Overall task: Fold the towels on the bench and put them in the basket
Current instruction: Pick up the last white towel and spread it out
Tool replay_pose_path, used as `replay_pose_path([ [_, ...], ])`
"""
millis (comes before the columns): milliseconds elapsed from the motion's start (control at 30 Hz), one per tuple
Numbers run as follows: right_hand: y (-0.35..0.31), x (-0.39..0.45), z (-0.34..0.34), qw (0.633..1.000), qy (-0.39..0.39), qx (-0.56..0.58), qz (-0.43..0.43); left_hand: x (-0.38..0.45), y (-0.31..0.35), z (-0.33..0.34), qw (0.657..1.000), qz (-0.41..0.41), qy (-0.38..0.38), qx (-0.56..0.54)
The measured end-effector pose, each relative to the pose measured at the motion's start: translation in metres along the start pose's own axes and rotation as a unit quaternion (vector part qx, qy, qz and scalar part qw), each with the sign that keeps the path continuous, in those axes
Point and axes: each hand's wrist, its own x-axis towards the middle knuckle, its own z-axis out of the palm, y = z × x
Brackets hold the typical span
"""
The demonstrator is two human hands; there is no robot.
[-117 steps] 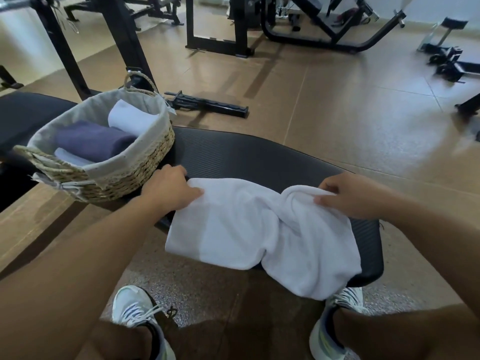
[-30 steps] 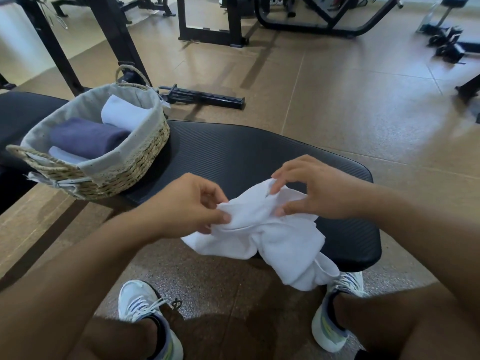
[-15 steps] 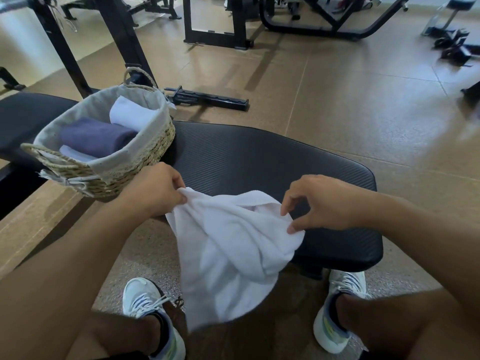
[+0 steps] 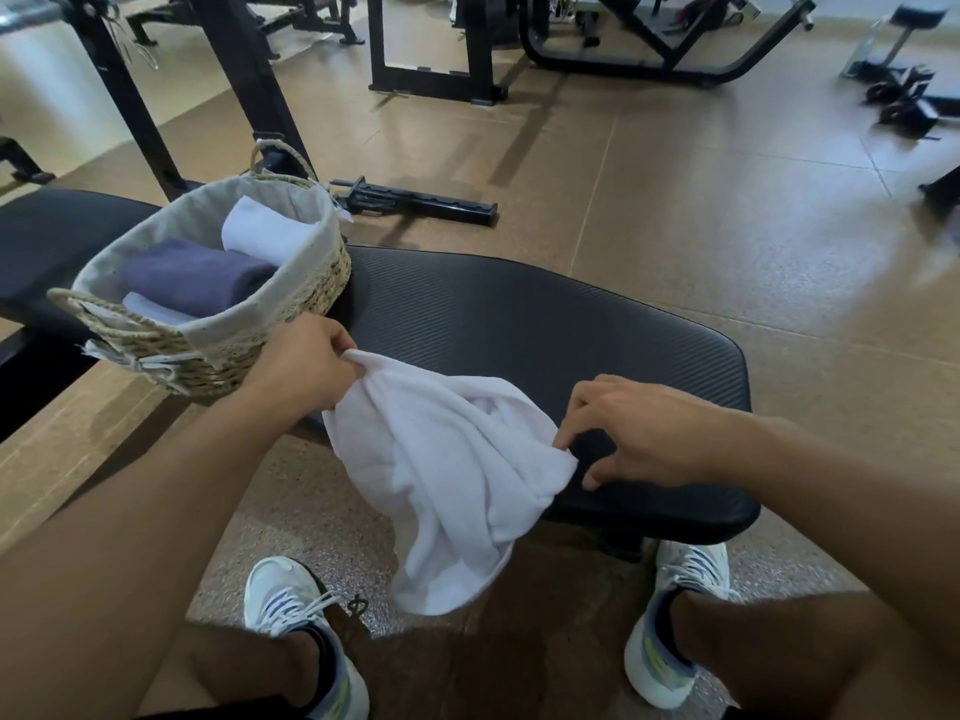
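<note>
A white towel (image 4: 447, 475) hangs crumpled over the near edge of the black padded bench (image 4: 545, 324). My left hand (image 4: 304, 363) grips its upper left corner beside the basket. My right hand (image 4: 634, 433) pinches the towel's right edge between thumb and fingers, just above the bench pad. The woven basket (image 4: 306, 283) with a cloth lining stands on the bench's left end. It holds a folded purple towel (image 4: 192, 278) and folded white towels (image 4: 260, 233).
A black metal bar (image 4: 415, 200) lies on the brown floor behind the bench. Rack uprights (image 4: 249, 85) rise behind the basket, and gym machines (image 4: 623, 49) fill the back. My two sneakers (image 4: 291, 610) stand on the floor under the towel.
The towel was bunched between both hands a second ago. My left hand has pulled one corner up and left toward the basket, and the cloth now hangs down off the bench edge.
</note>
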Motion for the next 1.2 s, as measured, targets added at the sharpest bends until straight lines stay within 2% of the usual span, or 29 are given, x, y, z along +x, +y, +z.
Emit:
replay_pose_path([
  [233,0.001,0.008,0.004,0.998,0.043,0.048,-0.016,0.000,-0.004,0.001,0.999,-0.029,0.007,-0.024],
  [333,-0.004,-0.004,-0.011,0.984,0.080,0.151,-0.056,0.000,-0.003,0.002,0.998,-0.026,0.023,-0.043],
  [400,-0.017,-0.019,-0.024,0.965,0.132,0.209,-0.086,-0.001,-0.003,0.001,0.996,-0.022,0.044,-0.076],
  [467,-0.034,-0.034,-0.033,0.948,0.173,0.229,-0.133,-0.002,-0.005,-0.003,0.989,-0.025,0.066,-0.132],
  [567,-0.059,-0.049,-0.038,0.938,0.201,0.200,-0.200,-0.007,-0.011,-0.010,0.980,-0.032,0.073,-0.183],
  [667,-0.078,-0.058,-0.039,0.933,0.207,0.192,-0.224,-0.014,-0.012,-0.020,0.950,-0.049,0.054,-0.302],
  [733,-0.085,-0.060,-0.039,0.933,0.197,0.217,-0.209,-0.022,-0.008,-0.031,0.918,-0.044,0.060,-0.389],
  [800,-0.087,-0.061,-0.040,0.929,0.219,0.237,-0.181,-0.032,-0.008,-0.046,0.887,-0.043,0.052,-0.456],
  [833,-0.084,-0.060,-0.041,0.924,0.236,0.255,-0.162,-0.037,-0.012,-0.055,0.877,-0.039,0.028,-0.479],
  [900,-0.074,-0.056,-0.043,0.912,0.254,0.303,-0.108,-0.046,-0.026,-0.071,0.857,-0.023,-0.070,-0.511],
  [1033,-0.041,-0.043,-0.045,0.914,0.259,0.313,-0.015,-0.058,-0.049,-0.080,0.840,-0.012,-0.247,-0.483],
  [1100,-0.030,-0.042,-0.046,0.936,0.196,0.294,0.013,-0.063,-0.049,-0.076,0.836,-0.016,-0.316,-0.448],
  [1200,-0.024,-0.046,-0.047,0.973,0.026,0.229,0.031,-0.066,-0.046,-0.073,0.822,-0.021,-0.381,-0.422],
])
